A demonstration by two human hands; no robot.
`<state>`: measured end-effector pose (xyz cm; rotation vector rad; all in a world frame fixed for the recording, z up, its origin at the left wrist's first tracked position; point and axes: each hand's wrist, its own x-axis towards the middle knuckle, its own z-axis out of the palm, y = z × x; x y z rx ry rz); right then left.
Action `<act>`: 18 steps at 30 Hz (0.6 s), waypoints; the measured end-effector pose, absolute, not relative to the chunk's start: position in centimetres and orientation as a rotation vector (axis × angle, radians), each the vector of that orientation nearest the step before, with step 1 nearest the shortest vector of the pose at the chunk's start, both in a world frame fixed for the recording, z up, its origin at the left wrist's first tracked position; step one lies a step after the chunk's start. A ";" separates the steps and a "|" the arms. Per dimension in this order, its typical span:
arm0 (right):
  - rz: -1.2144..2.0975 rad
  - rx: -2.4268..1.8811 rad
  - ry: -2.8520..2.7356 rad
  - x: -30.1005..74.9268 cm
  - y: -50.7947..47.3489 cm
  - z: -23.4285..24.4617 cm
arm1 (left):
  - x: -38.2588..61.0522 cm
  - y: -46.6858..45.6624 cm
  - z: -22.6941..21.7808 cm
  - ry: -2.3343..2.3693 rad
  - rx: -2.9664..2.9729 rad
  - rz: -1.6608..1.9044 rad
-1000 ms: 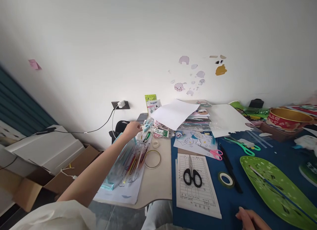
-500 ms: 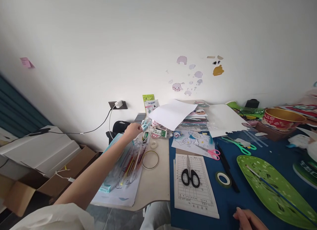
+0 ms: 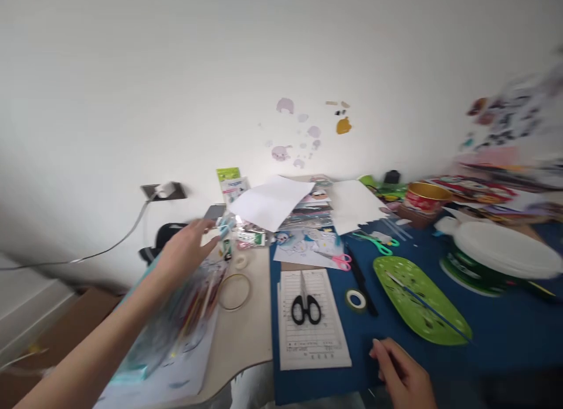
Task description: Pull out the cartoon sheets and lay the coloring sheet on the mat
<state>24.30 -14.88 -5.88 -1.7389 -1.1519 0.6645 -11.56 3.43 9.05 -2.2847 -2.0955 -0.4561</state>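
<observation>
My left hand (image 3: 187,247) reaches over the left part of the table, slightly blurred. Its thumb and fingers are apart, with nothing visibly held. Just beyond the fingertips lies a light blue item (image 3: 226,226), too small to name. Below that arm, a clear pouch of coloured pens (image 3: 193,315) rests on white paper. A roll of white tape (image 3: 240,261) and a larger tape ring (image 3: 234,292) lie to the right of the hand. My right hand (image 3: 402,371) is at the front of the blue mat, fingers curled and thumb against them, nothing seen inside. Nearest to it is a green tray (image 3: 409,280).
Black-handled scissors (image 3: 305,309) lie on a form pad (image 3: 314,350). Pink scissors (image 3: 342,262), green scissors (image 3: 382,244) and a dark green tape roll (image 3: 355,300) are behind. A paintbrush (image 3: 424,303) lies across the tray. A white-lidded tub (image 3: 505,247) stands right.
The view has turned right, so things sit further left. My left hand has gone from a pinch near the light blue item to fingers apart. More of my right hand shows.
</observation>
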 end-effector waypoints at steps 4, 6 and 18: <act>0.579 -1.717 -1.197 23.5 -14.4 -5.6 | -7.6 -0.9 7.5 -1.835 -2.583 -0.780; 0.526 -1.759 -1.232 23.4 -14.3 -5.6 | -4.9 -1.8 5.4 -1.795 -2.717 -0.837; 0.274 -1.861 -1.368 22.6 -14.5 -6.2 | 1.4 1.9 -3.3 -1.803 -2.973 -0.814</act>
